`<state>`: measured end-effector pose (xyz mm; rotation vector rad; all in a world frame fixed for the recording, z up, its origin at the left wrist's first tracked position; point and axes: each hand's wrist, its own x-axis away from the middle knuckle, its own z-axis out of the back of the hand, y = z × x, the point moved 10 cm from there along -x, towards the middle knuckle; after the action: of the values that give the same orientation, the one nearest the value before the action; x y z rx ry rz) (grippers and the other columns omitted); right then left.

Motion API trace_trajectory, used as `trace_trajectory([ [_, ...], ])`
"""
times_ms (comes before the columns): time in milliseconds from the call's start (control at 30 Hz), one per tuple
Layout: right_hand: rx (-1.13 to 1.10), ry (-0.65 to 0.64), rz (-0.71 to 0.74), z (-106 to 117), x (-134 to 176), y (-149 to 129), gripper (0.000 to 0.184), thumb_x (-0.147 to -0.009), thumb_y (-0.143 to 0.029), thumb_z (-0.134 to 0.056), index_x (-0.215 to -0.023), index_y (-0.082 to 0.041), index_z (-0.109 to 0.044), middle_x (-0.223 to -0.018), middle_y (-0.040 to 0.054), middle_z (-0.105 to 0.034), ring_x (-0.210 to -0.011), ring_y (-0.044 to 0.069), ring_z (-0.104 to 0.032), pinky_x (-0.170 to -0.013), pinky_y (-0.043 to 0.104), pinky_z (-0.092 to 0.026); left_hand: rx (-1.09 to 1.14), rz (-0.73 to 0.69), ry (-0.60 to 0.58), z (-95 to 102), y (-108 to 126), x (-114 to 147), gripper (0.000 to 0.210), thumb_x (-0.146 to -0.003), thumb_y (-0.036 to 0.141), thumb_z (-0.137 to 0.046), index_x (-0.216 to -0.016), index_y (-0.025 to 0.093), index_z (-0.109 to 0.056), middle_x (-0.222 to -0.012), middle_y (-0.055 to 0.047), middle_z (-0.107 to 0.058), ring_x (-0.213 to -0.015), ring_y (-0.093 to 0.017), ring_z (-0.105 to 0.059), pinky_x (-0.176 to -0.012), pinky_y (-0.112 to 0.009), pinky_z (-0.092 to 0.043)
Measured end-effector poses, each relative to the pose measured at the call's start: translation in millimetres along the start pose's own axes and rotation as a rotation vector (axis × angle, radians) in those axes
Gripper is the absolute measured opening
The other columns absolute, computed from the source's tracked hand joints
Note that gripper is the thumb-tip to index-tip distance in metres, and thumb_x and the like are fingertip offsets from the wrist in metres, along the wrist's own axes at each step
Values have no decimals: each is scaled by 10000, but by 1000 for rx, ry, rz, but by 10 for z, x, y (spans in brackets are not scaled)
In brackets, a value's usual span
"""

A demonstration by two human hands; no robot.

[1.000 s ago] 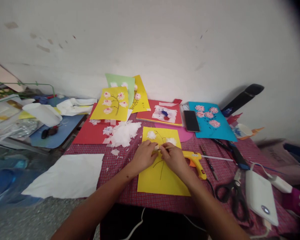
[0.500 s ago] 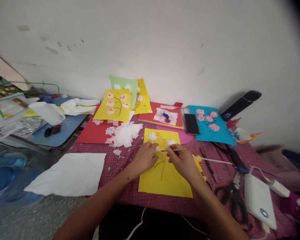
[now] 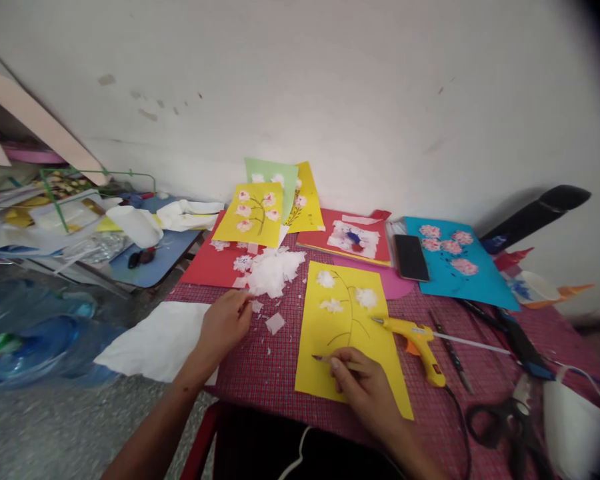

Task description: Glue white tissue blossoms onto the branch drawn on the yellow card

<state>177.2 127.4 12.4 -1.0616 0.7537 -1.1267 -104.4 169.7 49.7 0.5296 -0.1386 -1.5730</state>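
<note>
My right hand point(image 3: 363, 383) pinches a thin wooden paintbrush point(image 3: 337, 362), its dark tip pointing left over the lower part of a yellow sheet point(image 3: 325, 377). Drawn branches run up that sheet, and three white crumpled tissue-paper flowers point(image 3: 366, 298) sit on them. To the left, my left hand point(image 3: 226, 325) is closed, its fingertips beside small paper scraps point(image 3: 275, 323) and just below a heap of white tissue-paper pieces point(image 3: 275, 272). Whether it holds a piece is hidden. A yellow glue gun point(image 3: 415, 335) lies with its nozzle over the sheet's right edge.
Finished flower pictures on yellow point(image 3: 250, 230) and blue sheets point(image 3: 480, 283) lie toward the wall. A phone point(image 3: 411, 258) rests near the blue one. Black scissors point(image 3: 510, 420) and a pen point(image 3: 451, 353) lie at right. A white sheet point(image 3: 150, 343) hangs over the left edge.
My left hand has left the yellow sheet and moved left to the tissue pieces. My right hand has drawn back toward me with the paintbrush, uncovering the third flower. The view has shifted left.
</note>
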Motion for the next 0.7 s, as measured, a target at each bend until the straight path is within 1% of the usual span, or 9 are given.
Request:
trace_trajectory([
  [67, -10, 18, 2, -11, -1, 27, 281, -960, -418, -546, -812, -201, -648, -632, -5, -593, -551, 144, -579, -525, 242, -461, -29, -15, -21, -52, 16, -75, 184, -935, 263, -513, -1024, 218, -667, -1026, -57, -696, -986, -226, -635, -885, -348, -481],
  [167, -44, 47, 2, 14, 10, 68, 291, -962, -423, -541, -808, -200, -646, -636, 1, -606, -553, 147, -588, -532, 246, -467, -66, -63, -76, -184, 183, -147, 181, -936, 235, -510, -1008, 210, -674, -998, -66, -682, -982, -230, -625, -893, -349, -470],
  [233, -51, 50, -2, 21, 21, 97, 299, -965, -428, -534, -803, -200, -642, -633, 2, -605, -557, 151, -591, -534, 249, -466, -74, -87, -109, -238, 296, -161, 169, -936, 228, -512, -972, 203, -676, -983, -71, -670, -976, -233, -616, -890, -352, -465],
  [333, -44, 43, -3, 17, 35, 126, 290, -966, -424, -534, -815, -202, -643, -633, 2, -605, -566, 156, -591, -540, 251, -463, -59, -105, -131, -221, 404, -130, 169, -947, 287, -530, -938, 199, -674, -979, -74, -653, -971, -237, -604, -886, -361, -460],
  [433, -47, 39, 4, 15, 42, 123, 278, -967, -420, -533, -833, -205, -650, -626, 0, -607, -564, 158, -589, -540, 251, -464, -64, -114, -151, -178, 449, -52, 206, -929, 387, -573, -915, 208, -674, -942, -69, -630, -930, -241, -592, -851, -370, -459],
  [500, -49, 40, 10, 22, 47, 107, 275, -966, -420, -532, -839, -208, -652, -624, 0, -610, -566, 160, -593, -542, 252, -469, -66, -129, -189, -195, 472, 4, 209, -908, 396, -597, -849, 207, -663, -896, -64, -615, -886, -235, -583, -821, -365, -456],
  [600, -54, 36, 16, 33, 57, 70, 261, -961, -416, -539, -841, -213, -650, -624, -3, -616, -569, 161, -599, -547, 251, -478, 1, -117, -229, -238, 483, 57, 266, -926, 373, -569, -731, 197, -614, -827, -51, -607, -828, -213, -576, -772, -344, -447],
  [700, -61, 53, 31, 70, 81, -2, 219, -957, -392, -547, -883, -220, -660, -631, -9, -623, -568, 159, -606, -543, 246, -487, 187, -33, -231, -257, 474, 75, 219, -916, 333, -575, -747, 200, -612, -795, -21, -630, -770, -184, -587, -708, -311, -439],
])
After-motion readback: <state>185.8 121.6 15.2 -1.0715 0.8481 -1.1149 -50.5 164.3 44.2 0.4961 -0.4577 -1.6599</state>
